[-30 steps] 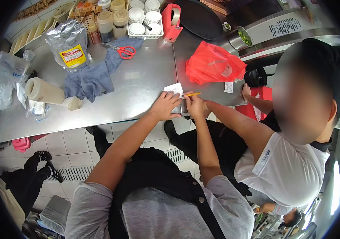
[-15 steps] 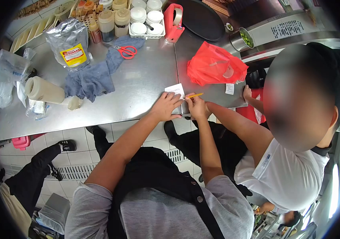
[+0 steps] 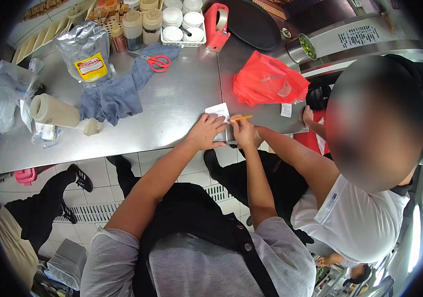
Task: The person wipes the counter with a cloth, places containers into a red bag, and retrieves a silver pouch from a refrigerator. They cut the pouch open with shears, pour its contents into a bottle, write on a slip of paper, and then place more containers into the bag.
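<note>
A small white paper (image 3: 217, 109) with writing lies on the steel counter near its front edge. My left hand (image 3: 206, 131) rests on the lower part of the paper, fingers spread and nothing gripped. Just right of it, my right hand (image 3: 244, 133) is closed on a yellow pencil (image 3: 242, 118), its tip side by the paper. Behind them on the counter is a red plastic bag (image 3: 270, 80), with a printed slip (image 3: 286, 110) below it.
A co-worker in a white shirt (image 3: 360, 218) stands close at the right, one arm beside my right hand. Red scissors (image 3: 158, 63), blue cloth (image 3: 115, 99), a silver pouch (image 3: 85, 54), a beige bottle (image 3: 54, 111) and a tape dispenser (image 3: 217, 29) are on the counter.
The person at the far left has shifted a foot and leg slightly. More writing shows on the paper. My hands have barely moved.
</note>
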The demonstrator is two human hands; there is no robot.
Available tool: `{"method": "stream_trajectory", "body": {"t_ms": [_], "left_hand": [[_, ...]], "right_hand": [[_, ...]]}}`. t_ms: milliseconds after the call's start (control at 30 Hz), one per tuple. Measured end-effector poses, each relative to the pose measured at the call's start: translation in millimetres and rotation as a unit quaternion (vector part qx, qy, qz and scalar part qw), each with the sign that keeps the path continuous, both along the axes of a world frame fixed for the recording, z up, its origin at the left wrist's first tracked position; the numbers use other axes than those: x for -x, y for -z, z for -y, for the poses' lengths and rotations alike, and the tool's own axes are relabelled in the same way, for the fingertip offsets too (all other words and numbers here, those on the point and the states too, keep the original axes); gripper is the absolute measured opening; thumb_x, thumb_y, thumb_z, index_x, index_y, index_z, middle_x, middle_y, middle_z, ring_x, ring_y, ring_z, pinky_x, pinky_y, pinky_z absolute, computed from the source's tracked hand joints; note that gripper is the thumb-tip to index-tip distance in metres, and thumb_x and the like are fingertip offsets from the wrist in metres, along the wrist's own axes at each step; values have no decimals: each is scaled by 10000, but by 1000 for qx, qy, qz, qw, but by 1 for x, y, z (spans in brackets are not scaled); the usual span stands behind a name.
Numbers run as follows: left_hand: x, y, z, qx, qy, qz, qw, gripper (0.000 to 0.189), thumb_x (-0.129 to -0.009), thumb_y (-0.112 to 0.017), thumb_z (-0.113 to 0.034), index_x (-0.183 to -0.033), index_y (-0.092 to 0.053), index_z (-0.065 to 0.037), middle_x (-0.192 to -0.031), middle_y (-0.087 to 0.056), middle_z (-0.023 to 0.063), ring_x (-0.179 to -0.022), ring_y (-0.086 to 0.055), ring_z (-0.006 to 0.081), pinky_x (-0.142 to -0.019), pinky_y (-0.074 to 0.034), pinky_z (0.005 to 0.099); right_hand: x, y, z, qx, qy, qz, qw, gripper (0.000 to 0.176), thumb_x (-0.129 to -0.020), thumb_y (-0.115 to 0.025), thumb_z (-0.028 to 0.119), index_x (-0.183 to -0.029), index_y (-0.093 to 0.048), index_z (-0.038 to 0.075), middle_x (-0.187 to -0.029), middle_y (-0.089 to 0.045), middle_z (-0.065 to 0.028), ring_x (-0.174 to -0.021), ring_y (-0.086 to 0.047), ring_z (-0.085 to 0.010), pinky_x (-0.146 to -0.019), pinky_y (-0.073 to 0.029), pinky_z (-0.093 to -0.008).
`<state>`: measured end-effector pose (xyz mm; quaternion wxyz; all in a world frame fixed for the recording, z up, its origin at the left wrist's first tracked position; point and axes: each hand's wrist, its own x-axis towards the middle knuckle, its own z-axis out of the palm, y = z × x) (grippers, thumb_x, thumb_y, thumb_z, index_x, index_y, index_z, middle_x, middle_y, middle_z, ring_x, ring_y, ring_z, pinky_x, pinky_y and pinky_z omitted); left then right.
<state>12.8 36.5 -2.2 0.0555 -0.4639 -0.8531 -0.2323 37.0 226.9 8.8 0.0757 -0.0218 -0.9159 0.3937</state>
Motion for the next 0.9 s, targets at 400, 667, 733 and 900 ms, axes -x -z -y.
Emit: {"method": "stream_trajectory", "body": {"t_ms": [400, 667, 733, 900], "left_hand": [[0, -1, 5, -143, 3, 27, 989, 634, -772, -576, -528, -1241, -489, -110, -1280, -443, 96, -1128, -410, 249, -951, -314, 423], [-18, -18, 5, -90, -42, 4, 995, 164, -816, -572, -224, -923, -576, -100, -780, -598, 31, -814, -564, 185, -833, -383, 420], [-29, -17, -4, -79, -22, 115, 990, 194, -819, -572, -227, -947, -584, -82, -694, -586, 41, -714, -566, 204, -754, -400, 410], [-10, -21, -8, -174, -264, 66, 946, 430, -778, -634, -334, -1090, -555, -48, -996, -541, 121, -921, -495, 277, -767, -386, 416]], "right_hand": [[-25, -16, -5, -6, 30, 56, 998, 150, -895, -515, 110, -946, -575, -16, -720, -601, -135, -623, -586, -221, -586, -462, -315], [-69, -72, 25, 371, -4, 85, 925, 195, -917, -509, 118, -1046, -588, -6, -638, -499, -4, -556, -474, -93, -516, -396, -266], [-65, -61, 32, 321, 54, 3, 946, 173, -920, -520, 119, -1003, -614, 1, -648, -505, 25, -543, -437, -45, -506, -363, -198], [-59, -52, 26, 375, 163, -4, 913, 376, -969, -421, 293, -980, -629, -19, -729, -602, -32, -537, -484, -51, -456, -358, -189]]}}
